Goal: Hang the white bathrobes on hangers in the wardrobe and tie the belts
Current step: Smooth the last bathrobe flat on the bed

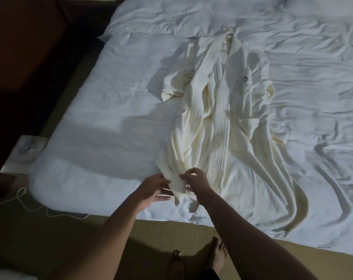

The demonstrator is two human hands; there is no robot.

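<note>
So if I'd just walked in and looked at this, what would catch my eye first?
Probably the cream bathrobe spread lengthwise across the rumpled white bed, collar toward the pillows. Next, at the near edge, the left hand and right hand both holding one end of the robe's fabric. A white cord trails on the floor at left.

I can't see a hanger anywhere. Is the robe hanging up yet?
No, the bathrobe lies spread on the bed, and both hands hold its lower edge.
</note>
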